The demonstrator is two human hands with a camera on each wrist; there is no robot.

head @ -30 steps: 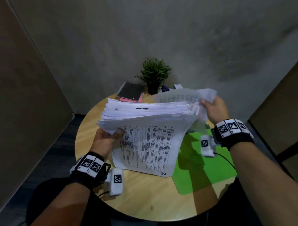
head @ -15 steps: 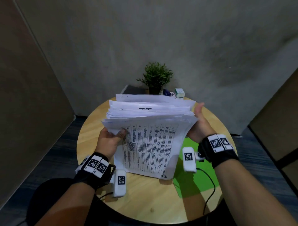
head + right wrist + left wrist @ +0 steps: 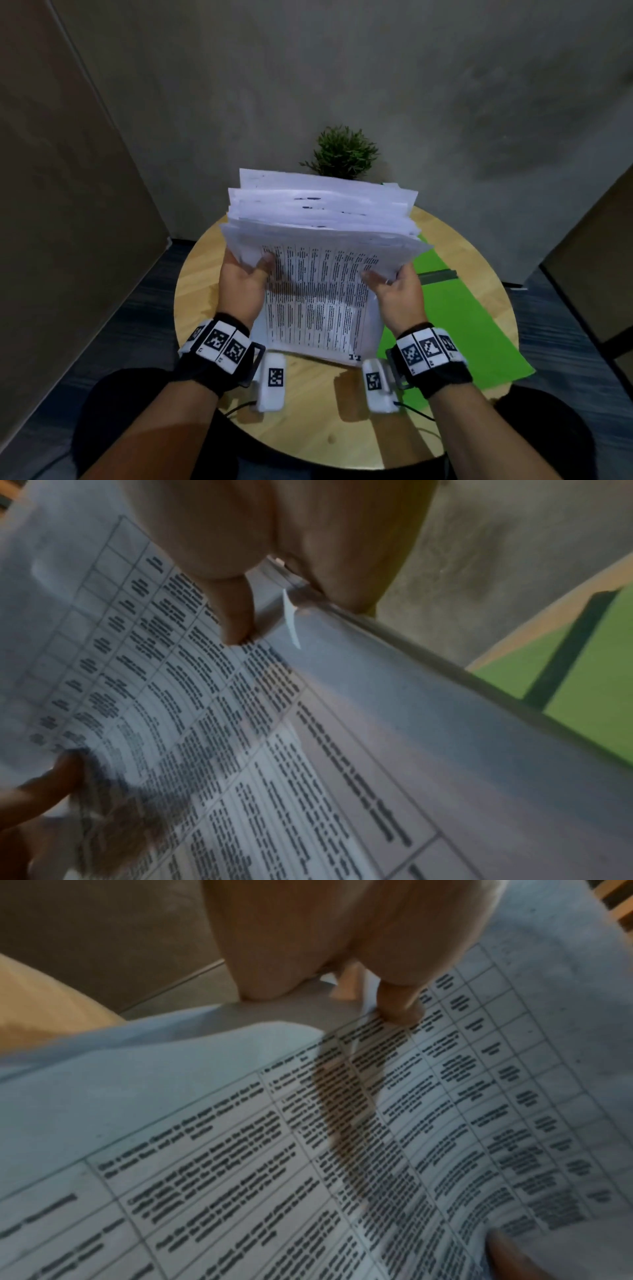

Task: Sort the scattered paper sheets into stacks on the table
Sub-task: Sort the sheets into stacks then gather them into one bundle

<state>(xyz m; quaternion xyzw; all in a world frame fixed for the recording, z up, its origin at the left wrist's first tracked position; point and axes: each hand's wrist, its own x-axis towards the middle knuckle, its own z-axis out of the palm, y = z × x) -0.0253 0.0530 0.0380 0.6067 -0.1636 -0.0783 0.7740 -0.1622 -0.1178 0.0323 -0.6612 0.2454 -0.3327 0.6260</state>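
Thick stack of paper sheets (image 3: 318,219) held up above the middle of the round wooden table (image 3: 202,274), gripped from both sides. Left hand (image 3: 243,284) clamped on the stack's left edge — thumb laid across the printed face of the front sheet, fingers hidden behind. Right hand (image 3: 397,291) clamped on the right edge in the same way, thumb on the front, a ring visible on one finger. Upper edges of the sheets uneven, fanned and stepped, not squared. Front sheet (image 3: 318,308) covered with a printed table of small text, drooping from the stack down toward the near edge of the table; whether its lower edge touches the wood cannot be told. Same table print filling the left wrist view (image 3: 342,1150), thumb tip pressed onto it; right wrist view likewise, thumb tip on the print (image 3: 240,750), stacked sheet edges visible beside it.

Green sheet (image 3: 455,318) lying flat on the right half of the table, reaching its right near edge — partly hidden behind the stack and the right hand. Dark strip (image 3: 438,275) lying across the green sheet. Small potted plant (image 3: 342,152) at the far edge of the table, pot hidden behind the stack. Marker-tagged wristbands with white camera units on both wrists.
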